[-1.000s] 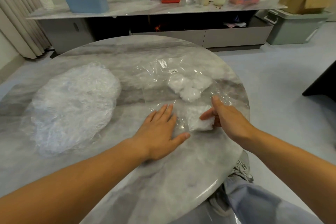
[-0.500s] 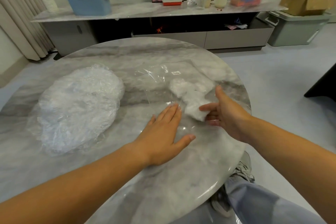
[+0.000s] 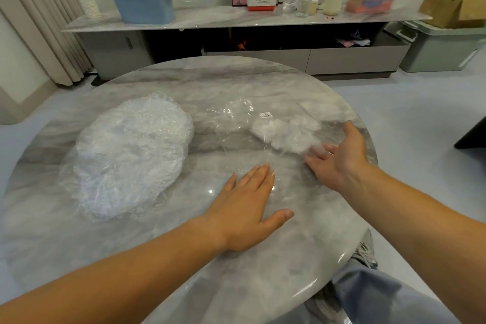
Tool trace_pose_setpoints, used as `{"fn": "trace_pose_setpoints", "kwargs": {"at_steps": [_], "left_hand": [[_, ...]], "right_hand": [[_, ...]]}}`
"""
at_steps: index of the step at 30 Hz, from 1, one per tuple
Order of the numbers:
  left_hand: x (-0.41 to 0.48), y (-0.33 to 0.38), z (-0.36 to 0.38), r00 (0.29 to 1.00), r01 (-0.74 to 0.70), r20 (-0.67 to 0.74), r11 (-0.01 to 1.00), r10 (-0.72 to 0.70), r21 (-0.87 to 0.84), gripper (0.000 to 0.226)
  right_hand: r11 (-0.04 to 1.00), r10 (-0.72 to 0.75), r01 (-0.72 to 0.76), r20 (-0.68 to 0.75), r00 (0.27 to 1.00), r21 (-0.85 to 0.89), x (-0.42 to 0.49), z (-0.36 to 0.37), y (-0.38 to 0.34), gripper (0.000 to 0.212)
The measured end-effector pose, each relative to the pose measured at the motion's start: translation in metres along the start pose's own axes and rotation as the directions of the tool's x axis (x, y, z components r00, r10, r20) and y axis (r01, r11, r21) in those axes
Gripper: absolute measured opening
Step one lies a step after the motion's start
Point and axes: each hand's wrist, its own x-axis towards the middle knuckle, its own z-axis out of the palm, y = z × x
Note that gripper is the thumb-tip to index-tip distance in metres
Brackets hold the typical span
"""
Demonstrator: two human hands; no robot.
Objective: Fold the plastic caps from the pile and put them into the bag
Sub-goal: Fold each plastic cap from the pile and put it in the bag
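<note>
Thin clear film everywhere, so expect featherweight, limp, crinkly stuff with no stiffness. Not fragile, but probably slippery on the polished table (image 3: 184, 271).

Left hand (image 3: 247, 208): flat, fingers straight and together, palm down, holding nothing. Its fingertips rest at the near edge of the bag (image 3: 236, 123), apparently pinning it.

Right hand (image 3: 339, 160): open, fingers spread, nothing gripped. Its fingertips are blurred, at or touching the folded caps (image 3: 286, 134). Can't tell if they're inside the bag mouth or on top of the film.

Folded caps: a white clump just beyond the right fingertips, under the bag's label (image 3: 266, 115).

Pile (image 3: 128, 155): a big loose mound well to the left of the left hand, looks untouched.

Handling guess:
- Pinch one cap at its gathered rim, not mid-film, or several layers may lift together.
- A fold will likely spring open, so press it flat before release.
- The bag will slide and collapse, so keep one hand on it while loading.
</note>
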Motion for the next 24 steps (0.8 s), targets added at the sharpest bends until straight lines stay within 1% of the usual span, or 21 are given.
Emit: {"fn": "trace_pose_setpoints", "kwargs": {"at_steps": [5,7,9,10,13,16,18,20,22,24], "left_hand": [[-0.002,-0.006,0.001,1.0,0.011,0.005,1.0,-0.011,0.021,0.088],[-0.002,-0.008,0.002,1.0,0.012,0.004,0.999,-0.012,0.029,0.088],[-0.002,-0.008,0.003,1.0,0.012,0.002,1.0,-0.012,0.027,0.087],[-0.002,-0.009,0.003,1.0,0.012,0.005,1.0,-0.012,0.022,0.085],[-0.002,-0.01,0.005,1.0,0.006,0.016,1.0,-0.006,0.0,0.079],[-0.004,-0.012,0.003,1.0,-0.017,0.018,0.995,0.019,-0.095,0.071],[-0.009,-0.016,0.001,0.999,-0.032,-0.023,0.981,0.028,-0.19,0.065],[-0.017,-0.023,-0.003,0.997,-0.026,-0.075,0.968,0.007,-0.249,0.064],[-0.031,-0.032,-0.009,0.99,0.006,-0.138,0.97,-0.041,-0.245,0.066],[-0.051,-0.044,-0.014,0.974,0.055,-0.204,0.974,-0.101,-0.219,0.065]], "right_hand": [[0.991,0.042,-0.04,0.013,0.999,-0.124,-0.01,-0.009,0.0,0.073],[0.995,0.034,-0.033,0.012,0.999,-0.089,-0.016,-0.015,-0.001,0.075],[0.997,-0.001,0.002,0.014,1.0,-0.071,-0.026,-0.018,-0.004,0.071],[0.994,-0.025,0.025,0.004,1.0,-0.102,-0.03,-0.02,-0.004,0.07],[0.959,-0.075,0.066,-0.022,0.997,-0.274,-0.042,-0.03,-0.003,0.061],[0.908,-0.099,0.086,-0.012,0.995,-0.41,-0.051,-0.039,-0.001,0.043],[0.862,-0.114,0.12,0.042,0.993,-0.492,-0.059,-0.038,0.0,0.034],[0.815,-0.114,0.176,0.145,0.983,-0.552,-0.07,-0.028,0.006,0.036],[0.757,-0.099,0.243,0.261,0.96,-0.607,-0.082,-0.013,0.017,0.04],[0.684,-0.063,0.319,0.382,0.922,-0.656,-0.093,0.003,0.031,0.042]]}}
